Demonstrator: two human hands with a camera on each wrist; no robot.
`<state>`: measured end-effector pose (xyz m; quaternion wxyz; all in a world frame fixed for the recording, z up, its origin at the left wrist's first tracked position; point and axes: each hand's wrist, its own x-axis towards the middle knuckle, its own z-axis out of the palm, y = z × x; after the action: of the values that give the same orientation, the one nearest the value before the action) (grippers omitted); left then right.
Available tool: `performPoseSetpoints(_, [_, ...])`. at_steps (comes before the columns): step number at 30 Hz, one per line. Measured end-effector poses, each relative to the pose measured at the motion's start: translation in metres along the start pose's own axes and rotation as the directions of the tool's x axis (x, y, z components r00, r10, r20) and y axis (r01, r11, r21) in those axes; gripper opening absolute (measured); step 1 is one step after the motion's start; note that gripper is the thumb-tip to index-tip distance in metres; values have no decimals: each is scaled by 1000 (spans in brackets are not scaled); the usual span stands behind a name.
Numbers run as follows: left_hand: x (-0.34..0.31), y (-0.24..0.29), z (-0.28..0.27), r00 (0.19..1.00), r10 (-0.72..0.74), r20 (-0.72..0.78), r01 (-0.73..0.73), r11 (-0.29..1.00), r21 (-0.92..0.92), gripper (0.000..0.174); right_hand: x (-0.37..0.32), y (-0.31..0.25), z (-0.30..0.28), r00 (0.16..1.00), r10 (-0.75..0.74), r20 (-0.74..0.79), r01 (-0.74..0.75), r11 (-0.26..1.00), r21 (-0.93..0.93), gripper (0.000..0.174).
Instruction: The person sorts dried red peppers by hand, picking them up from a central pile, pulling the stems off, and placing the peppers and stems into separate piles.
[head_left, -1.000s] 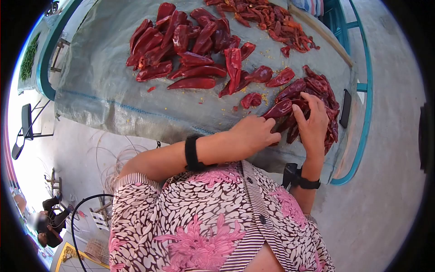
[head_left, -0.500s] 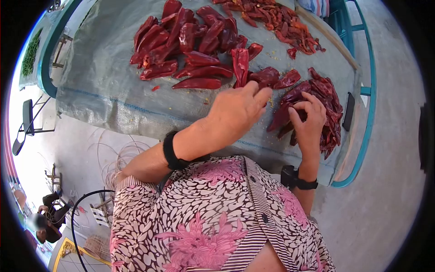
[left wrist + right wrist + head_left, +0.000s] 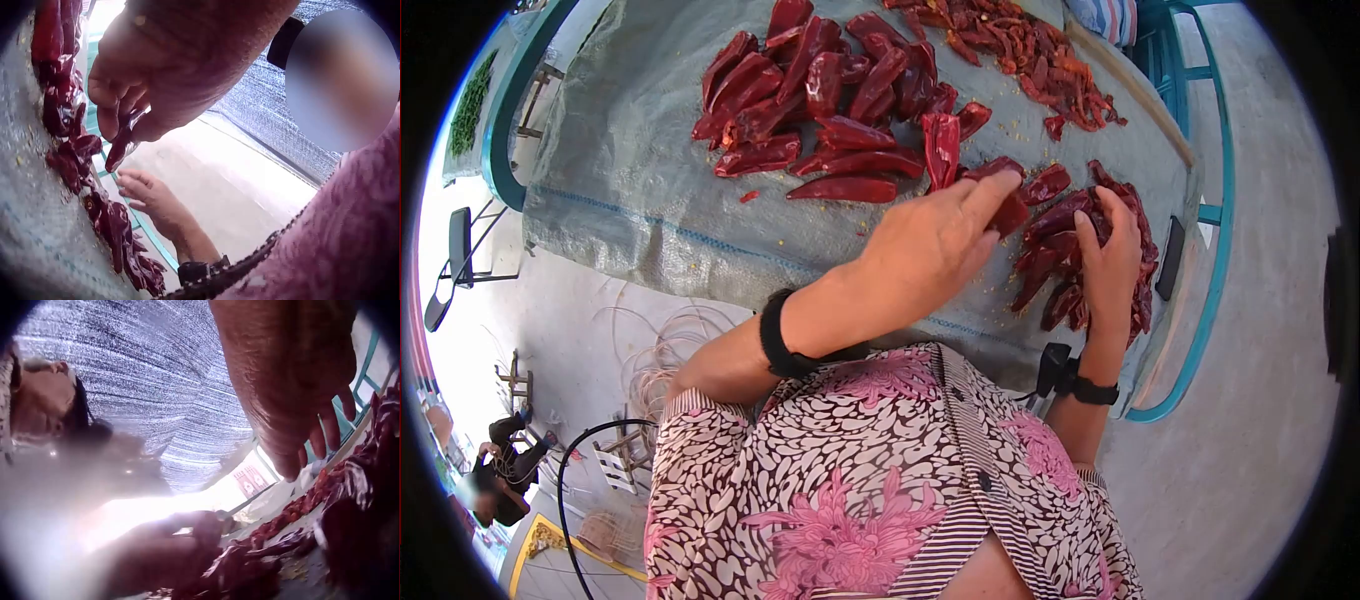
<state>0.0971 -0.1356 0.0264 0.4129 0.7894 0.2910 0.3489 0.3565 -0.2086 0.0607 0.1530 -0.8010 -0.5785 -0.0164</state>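
Note:
My left hand (image 3: 935, 240) pinches a dark red dried chili pepper (image 3: 1010, 214) between thumb and fingers, above the sheet between two heaps. In the left wrist view the same chili pepper (image 3: 122, 145) sticks out past its fingertips. To the right, my right hand (image 3: 1112, 262) hovers low over a heap of dried chili peppers (image 3: 1040, 265), fingers bent loosely and thumb apart. The right wrist view shows that hand (image 3: 294, 381) with its fingers hanging down and no chili between them. A larger heap of glossy chili peppers (image 3: 800, 90) lies to the left.
Shredded red chili pieces (image 3: 1050, 70) lie at the far right of the grey woven sheet (image 3: 630, 160). A flat black object (image 3: 1170, 258) rests by the sheet's right edge. A teal metal frame (image 3: 1222, 250) borders the table. Someone sits in the lower-left background.
The left hand has gone from the right heap to the loose chilies by the left heap and now holds one, moving back right. The right hand has stayed over its heap, shifting slightly.

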Motion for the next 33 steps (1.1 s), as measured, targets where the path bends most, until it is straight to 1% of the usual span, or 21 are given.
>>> performPoseSetpoints(2, [5, -1, -9, 1000, -14, -23, 15, 1000, 20, 62, 5, 10, 4, 995, 87, 49, -87, 996, -9, 44])
performPoseSetpoints(3, [8, -2, -11, 998, -11, -64, 13, 1000, 23, 63, 7, 11, 6, 988, 131, 75, -131, 991, -14, 44])
performPoseSetpoints(6, [12, -2, -15, 984, 6, -178, 1, 999, 38, 66, 9, 14, 10, 978, 157, 137, -158, 987, -9, 44])
performPoseSetpoints(8, [13, -2, -15, 970, 28, -243, -15, 998, 57, 68, 11, 13, 13, 972, 196, 132, -208, 975, 83, 42])
performPoseSetpoints(9, [12, -2, -14, 974, 18, -226, -5, 998, 55, 67, 11, 13, 14, 968, 216, 131, -233, 964, 129, 41])
performPoseSetpoints(11, [9, -4, -11, 982, -3, -191, 13, 998, 55, 64, 11, 19, 19, 970, 213, 121, -237, 939, 250, 40])
performPoseSetpoints(14, [6, -4, -9, 993, -14, -119, 25, 996, 86, 55, 16, 26, 14, 968, 212, 132, -248, 880, 406, 39])
performPoseSetpoints(15, [5, -5, -6, 994, 10, -111, 0, 996, 91, 52, 17, 25, 9, 967, 214, 140, -255, 855, 452, 39])
performPoseSetpoints(17, [3, -10, -1, 994, 56, -96, -45, 993, 109, 46, 19, 19, 0, 969, 204, 138, -245, 851, 465, 35])
performPoseSetpoints(19, [1, -10, 2, 992, 63, -113, -50, 992, 114, 45, 23, 1, -11, 976, 186, 113, -217, 864, 454, 34])
performPoseSetpoints(20, [1, -10, 4, 991, 67, -120, -54, 992, 116, 44, 24, -2, -13, 974, 187, 127, -225, 837, 498, 36])
performPoseSetpoints(23, [-2, -10, 4, 994, 36, -105, -31, 998, 54, 45, 31, -25, -13, 979, 178, 102, -195, 659, 727, 40])
performPoseSetpoints(24, [-3, -11, 4, 993, 42, -114, -37, 998, 40, 45, 36, -19, -9, 984, 146, 104, -176, 670, 721, 44])
performPoseSetpoints(26, [-3, -12, 7, 989, 58, -133, -58, 998, 5, 44, 38, -14, 1, 988, 111, 110, -150, 872, 466, 45])
performPoseSetpoints(27, [-3, -13, 8, 990, 58, -130, -57, 998, 8, 44, 40, -11, 5, 989, 97, 114, -129, 940, 315, 46])
performPoseSetpoints(28, [-4, -14, 7, 990, 59, -126, -58, 998, 10, 43, 42, -3, 13, 991, 68, 118, -97, 962, 254, 50])
performPoseSetpoints(31, [-4, -18, 7, 992, 69, -109, -68, 998, 13, 41, 41, 6, 26, 963, 119, 242, -165, 970, 177, 55])
performPoseSetpoints(33, [-4, -19, 8, 993, 74, -96, -72, 997, 19, 40, 42, 11, 33, 964, 96, 250, -146, 971, 192, 51])
